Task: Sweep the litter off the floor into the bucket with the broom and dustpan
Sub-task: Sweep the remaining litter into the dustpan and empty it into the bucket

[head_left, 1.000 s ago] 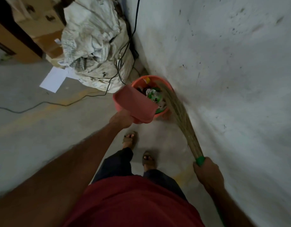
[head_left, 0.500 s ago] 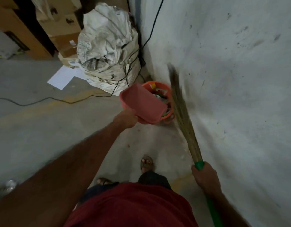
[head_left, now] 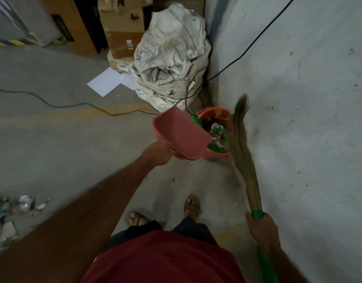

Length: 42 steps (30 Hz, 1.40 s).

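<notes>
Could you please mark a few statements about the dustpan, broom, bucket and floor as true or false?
1. The left hand holds the pink dustpan beside the orange bucket. True.
2. The bucket is empty. False: it holds crumpled wrappers and scraps.
3. The right hand grips the broom at its green handle. True.
4. The broom's bristles rest flat on the floor. False: the brush end points up, near the wall.
5. Litter lies on the floor at the left edge. True.
</notes>
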Available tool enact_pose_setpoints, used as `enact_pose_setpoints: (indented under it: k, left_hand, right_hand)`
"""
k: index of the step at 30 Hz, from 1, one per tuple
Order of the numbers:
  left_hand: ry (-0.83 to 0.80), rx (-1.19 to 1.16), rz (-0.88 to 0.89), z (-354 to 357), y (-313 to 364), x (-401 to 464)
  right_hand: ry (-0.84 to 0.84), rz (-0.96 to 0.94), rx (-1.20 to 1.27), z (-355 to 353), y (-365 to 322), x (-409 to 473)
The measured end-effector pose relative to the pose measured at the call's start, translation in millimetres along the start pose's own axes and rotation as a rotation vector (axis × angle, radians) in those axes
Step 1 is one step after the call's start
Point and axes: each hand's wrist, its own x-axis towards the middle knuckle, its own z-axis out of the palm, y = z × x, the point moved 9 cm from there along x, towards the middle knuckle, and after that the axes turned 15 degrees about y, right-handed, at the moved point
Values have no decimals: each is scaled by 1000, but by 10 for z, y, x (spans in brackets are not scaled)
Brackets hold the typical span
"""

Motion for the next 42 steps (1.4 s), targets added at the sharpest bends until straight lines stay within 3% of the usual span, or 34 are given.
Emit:
enact_pose_setpoints:
  k: [11, 19, 25, 30, 35, 42]
  left_hand:
    - [-25, -85, -4, 145, 145, 72]
    - [-74, -90, -29, 392, 537, 227]
    - [3, -148, -168, 335, 560, 310]
    - [146, -187, -458, 136, 22, -3]
    - [393, -270, -912, -76, -814, -875]
    - [789, -402, -1363, -237, -1599, -2575]
  right_hand:
    - [111, 0, -40, -237, 20, -128]
    - [26, -43, -161, -257, 89, 299]
    - [-99, -75, -202, -110, 59, 875]
    - [-276, -322, -210, 159, -623, 1112]
    - [-453, -720, -321, 534, -1917, 959]
    - [-503, -1365, -499, 1177, -3557, -383]
